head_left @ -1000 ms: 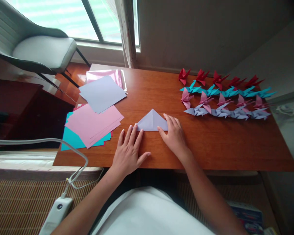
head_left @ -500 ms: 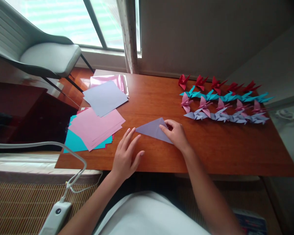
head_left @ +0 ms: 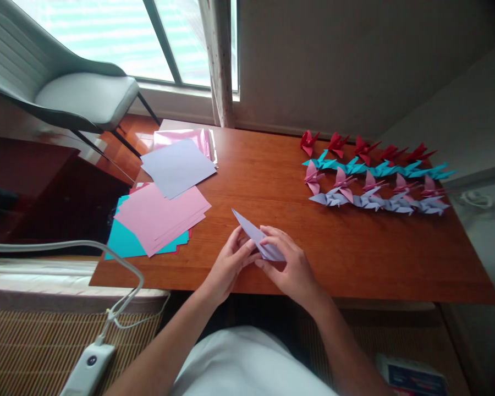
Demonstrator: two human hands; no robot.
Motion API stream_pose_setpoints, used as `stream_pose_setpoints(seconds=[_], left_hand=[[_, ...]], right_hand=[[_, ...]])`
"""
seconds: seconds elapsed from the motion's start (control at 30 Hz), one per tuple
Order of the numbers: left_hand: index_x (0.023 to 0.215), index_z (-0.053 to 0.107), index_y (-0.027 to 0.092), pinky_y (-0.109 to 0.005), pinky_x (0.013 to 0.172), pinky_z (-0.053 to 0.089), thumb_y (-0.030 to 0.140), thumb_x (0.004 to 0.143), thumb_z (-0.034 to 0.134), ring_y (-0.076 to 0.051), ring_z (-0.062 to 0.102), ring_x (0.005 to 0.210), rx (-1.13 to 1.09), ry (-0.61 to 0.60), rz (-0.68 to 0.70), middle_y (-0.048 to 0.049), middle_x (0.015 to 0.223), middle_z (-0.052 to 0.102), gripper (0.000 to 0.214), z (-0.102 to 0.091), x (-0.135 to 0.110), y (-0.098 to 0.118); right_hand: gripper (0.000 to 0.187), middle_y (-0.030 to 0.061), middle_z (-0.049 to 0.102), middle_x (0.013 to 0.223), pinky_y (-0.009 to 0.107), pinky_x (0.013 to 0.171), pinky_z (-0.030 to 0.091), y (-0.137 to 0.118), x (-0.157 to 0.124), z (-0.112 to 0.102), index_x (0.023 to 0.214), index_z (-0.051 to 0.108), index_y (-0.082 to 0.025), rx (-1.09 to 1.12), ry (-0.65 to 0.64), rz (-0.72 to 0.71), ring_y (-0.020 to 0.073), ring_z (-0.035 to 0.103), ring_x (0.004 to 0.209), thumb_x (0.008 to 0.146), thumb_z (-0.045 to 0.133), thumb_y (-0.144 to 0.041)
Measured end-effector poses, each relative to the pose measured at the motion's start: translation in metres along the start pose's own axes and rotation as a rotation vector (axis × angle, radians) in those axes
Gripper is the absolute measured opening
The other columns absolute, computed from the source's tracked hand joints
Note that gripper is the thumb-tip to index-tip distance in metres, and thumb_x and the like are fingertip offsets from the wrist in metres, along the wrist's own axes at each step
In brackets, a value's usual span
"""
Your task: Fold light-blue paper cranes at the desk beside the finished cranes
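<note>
A brown wooden table [head_left: 355,253] stands before a window [head_left: 107,33] with a curtain [head_left: 220,60]; a grey chair [head_left: 86,99] is beyond its left end, and a white power strip [head_left: 88,368] lies on the slatted mat [head_left: 25,341]. At the far left, lavender sheets [head_left: 179,168] partly cover a glossy pink packet [head_left: 181,137], contents unclear, and overlap pink sheets [head_left: 160,214] lying on blue sheets [head_left: 124,242]. Folded paper birds [head_left: 313,179] fill 4 rows at right, 5 red in the farthest. Near the table's front edge, the left hand [head_left: 226,264] pinches a folded lavender paper [head_left: 251,234], tilted, between thumb and fingers; the right hand [head_left: 292,264] grips its other end, fingers slightly spread over it, thumb below.
</note>
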State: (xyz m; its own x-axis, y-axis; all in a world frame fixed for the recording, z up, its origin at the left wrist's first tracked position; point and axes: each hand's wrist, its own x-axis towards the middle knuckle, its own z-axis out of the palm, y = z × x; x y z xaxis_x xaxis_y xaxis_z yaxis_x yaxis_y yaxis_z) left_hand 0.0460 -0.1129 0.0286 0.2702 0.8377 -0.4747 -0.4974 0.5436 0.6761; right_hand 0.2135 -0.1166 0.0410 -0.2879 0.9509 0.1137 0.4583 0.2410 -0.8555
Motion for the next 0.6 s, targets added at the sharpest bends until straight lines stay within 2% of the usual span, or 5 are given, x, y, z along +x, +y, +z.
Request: stream_pose_setpoints(seconds=[0.1, 0.2, 0.3, 0.43, 0.6], left_hand=[[0.135, 0.053, 0.023, -0.034, 0.094, 0.053, 0.032, 0.087, 0.072, -0.027, 0.062, 0.12, -0.052, -0.053, -0.021, -0.011, 0.138, 0.061, 0.053, -0.002, 0.002, 0.002], [0.131, 0.058, 0.022, -0.034, 0.093, 0.052, 0.033, 0.089, 0.068, -0.026, 0.063, 0.116, -0.077, -0.1, -0.03, -0.0104, 0.134, 0.063, 0.044, -0.006, 0.003, 0.005], [0.131, 0.059, 0.022, -0.033, 0.091, 0.052, 0.031, 0.088, 0.067, -0.027, 0.063, 0.116, -0.085, -0.127, -0.034, -0.01, 0.132, 0.064, 0.045, -0.008, 0.003, 0.008], [0.129, 0.062, 0.02, -0.031, 0.083, 0.052, 0.024, 0.077, 0.065, -0.027, 0.066, 0.107, -0.122, -0.136, -0.086, -0.0095, 0.121, 0.07, 0.052, -0.009, 0.002, 0.014], [0.123, 0.067, 0.017, -0.027, 0.071, 0.051, 0.016, 0.068, 0.066, -0.024, 0.069, 0.088, -0.062, -0.013, -0.12, -0.0077, 0.106, 0.075, 0.055, -0.012, 0.005, 0.012]], right_hand=[[0.056, 0.0102, 0.048, 0.151, 0.045, 0.116, 0.039, 0.0, -0.003, -0.008, 0.134, 0.054, -0.027, 0.03, -0.109, 0.052, 0.0274, 0.045, 0.14, 0.082, 0.075, -0.033], [0.067, 0.0086, 0.046, 0.153, 0.044, 0.117, 0.039, 0.0, -0.003, -0.016, 0.143, 0.046, -0.03, 0.105, -0.172, 0.097, 0.0264, 0.045, 0.141, 0.083, 0.076, -0.038], [0.064, 0.0075, 0.052, 0.148, 0.043, 0.113, 0.043, 0.002, -0.002, -0.02, 0.143, 0.047, -0.031, 0.175, -0.164, 0.139, 0.0255, 0.051, 0.135, 0.086, 0.073, -0.039], [0.051, 0.0069, 0.06, 0.139, 0.041, 0.107, 0.049, 0.009, -0.002, -0.022, 0.137, 0.054, -0.028, 0.283, -0.128, 0.206, 0.025, 0.06, 0.124, 0.089, 0.069, -0.039], [0.038, 0.0078, 0.07, 0.124, 0.039, 0.097, 0.052, 0.02, -0.002, -0.022, 0.127, 0.063, -0.023, 0.327, 0.008, 0.353, 0.0256, 0.065, 0.113, 0.093, 0.061, -0.042]])
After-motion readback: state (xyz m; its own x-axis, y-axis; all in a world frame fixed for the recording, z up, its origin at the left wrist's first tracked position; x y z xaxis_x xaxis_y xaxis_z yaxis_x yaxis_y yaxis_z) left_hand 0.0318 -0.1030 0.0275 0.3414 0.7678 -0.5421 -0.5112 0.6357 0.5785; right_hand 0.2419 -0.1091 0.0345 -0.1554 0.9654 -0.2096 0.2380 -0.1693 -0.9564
